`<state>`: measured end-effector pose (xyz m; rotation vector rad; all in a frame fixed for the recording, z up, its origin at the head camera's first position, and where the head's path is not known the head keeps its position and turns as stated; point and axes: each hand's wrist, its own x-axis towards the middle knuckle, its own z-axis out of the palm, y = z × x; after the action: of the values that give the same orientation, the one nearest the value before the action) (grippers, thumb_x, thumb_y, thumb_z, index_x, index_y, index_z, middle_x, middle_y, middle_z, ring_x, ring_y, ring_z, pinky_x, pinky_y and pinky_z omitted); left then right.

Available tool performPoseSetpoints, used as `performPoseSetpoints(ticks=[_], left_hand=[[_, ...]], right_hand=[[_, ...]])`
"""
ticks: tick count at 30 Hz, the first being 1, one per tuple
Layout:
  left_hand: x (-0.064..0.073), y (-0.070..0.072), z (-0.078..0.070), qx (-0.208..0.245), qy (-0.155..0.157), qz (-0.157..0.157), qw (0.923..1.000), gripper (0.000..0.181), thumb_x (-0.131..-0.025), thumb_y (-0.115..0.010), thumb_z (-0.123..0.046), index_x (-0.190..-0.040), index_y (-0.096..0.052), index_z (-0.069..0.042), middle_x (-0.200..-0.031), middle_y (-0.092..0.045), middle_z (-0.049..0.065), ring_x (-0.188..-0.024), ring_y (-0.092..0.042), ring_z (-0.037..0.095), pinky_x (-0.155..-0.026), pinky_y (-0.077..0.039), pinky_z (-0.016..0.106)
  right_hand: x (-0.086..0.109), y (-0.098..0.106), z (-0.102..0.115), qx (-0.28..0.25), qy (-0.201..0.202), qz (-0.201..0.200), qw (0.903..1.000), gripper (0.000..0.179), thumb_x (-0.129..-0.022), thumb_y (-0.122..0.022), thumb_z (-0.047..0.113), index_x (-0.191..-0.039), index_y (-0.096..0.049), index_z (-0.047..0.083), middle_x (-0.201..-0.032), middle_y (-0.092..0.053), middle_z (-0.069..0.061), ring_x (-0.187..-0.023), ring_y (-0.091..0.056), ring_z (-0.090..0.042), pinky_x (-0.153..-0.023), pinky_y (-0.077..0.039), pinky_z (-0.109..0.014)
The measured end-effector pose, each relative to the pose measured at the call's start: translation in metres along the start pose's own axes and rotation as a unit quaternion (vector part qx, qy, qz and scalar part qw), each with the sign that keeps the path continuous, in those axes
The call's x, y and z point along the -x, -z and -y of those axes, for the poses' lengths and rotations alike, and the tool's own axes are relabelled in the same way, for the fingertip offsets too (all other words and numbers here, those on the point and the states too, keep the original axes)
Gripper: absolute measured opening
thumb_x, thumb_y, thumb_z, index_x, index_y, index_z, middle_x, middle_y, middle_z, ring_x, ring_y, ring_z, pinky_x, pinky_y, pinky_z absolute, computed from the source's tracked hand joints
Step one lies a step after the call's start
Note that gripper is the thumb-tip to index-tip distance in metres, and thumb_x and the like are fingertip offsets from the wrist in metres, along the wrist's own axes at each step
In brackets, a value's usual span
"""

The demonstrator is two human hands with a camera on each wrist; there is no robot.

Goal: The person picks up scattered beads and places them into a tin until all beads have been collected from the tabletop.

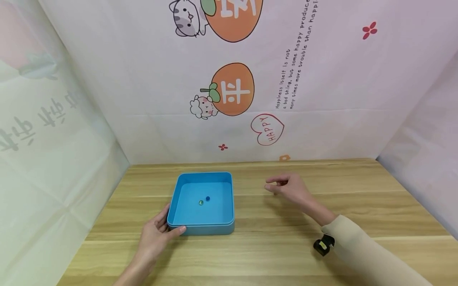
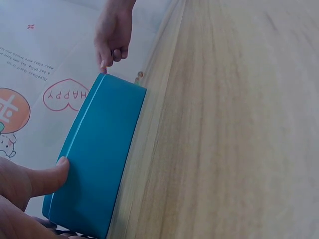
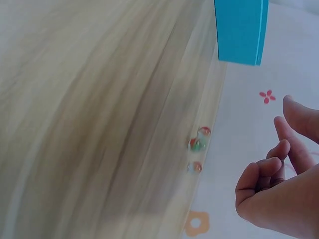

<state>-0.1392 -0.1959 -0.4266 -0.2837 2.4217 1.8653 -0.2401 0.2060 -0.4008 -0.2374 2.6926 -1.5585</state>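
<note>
1. Noted left hand [image 1: 154, 235] gripping blue box [image 1: 211, 230] at near-left corner.
2. Found green marble [image 1: 201, 202] and blue marble [image 1: 208, 198] inside box.
3. Observed right hand [image 1: 292, 189] empty, thumb and forefinger parted, right of box.
4. Located loose marbles [image 3: 198, 145] right of box.

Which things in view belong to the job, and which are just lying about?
In the job:
square blue box, held by the left hand
small round blue bead and clear greenish bead, inside it
small clear red and green marbles, near the right hand

Just about:
brown woodgrain table
white printed backdrop
black object by the beige sleeve
</note>
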Motion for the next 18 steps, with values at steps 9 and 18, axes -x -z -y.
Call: performPoseSetpoints(ticks=[9, 18], left_hand=[[0.000, 0.000, 0.001, 0.007, 0.000, -0.001, 1.0000, 0.098, -0.090, -0.086, -0.007, -0.166, -0.026, -0.002, -0.167, -0.025, 0.026, -0.152, -0.029, 0.044, -0.112, -0.044, 0.048], [0.000, 0.001, 0.001, 0.001, -0.002, -0.001, 1.0000, 0.099, -0.089, -0.087, -0.008, -0.166, -0.025, -0.001, -0.167, -0.025, 0.028, -0.151, -0.029, 0.045, -0.112, -0.043, 0.048]], right_hand=[[0.007, 0.016, -0.011, 0.012, -0.015, -0.015, 0.9997, 0.033, -0.096, -0.081, 0.019, -0.121, -0.077, -0.002, -0.088, -0.061, -0.008, -0.079, -0.047, -0.020, -0.059, -0.039, -0.025], [0.013, 0.023, -0.019, 0.024, -0.013, -0.009, 0.9996, 0.029, -0.094, -0.082, 0.015, -0.118, -0.079, 0.000, -0.110, -0.073, -0.016, -0.076, -0.049, -0.018, -0.056, -0.040, -0.023]])
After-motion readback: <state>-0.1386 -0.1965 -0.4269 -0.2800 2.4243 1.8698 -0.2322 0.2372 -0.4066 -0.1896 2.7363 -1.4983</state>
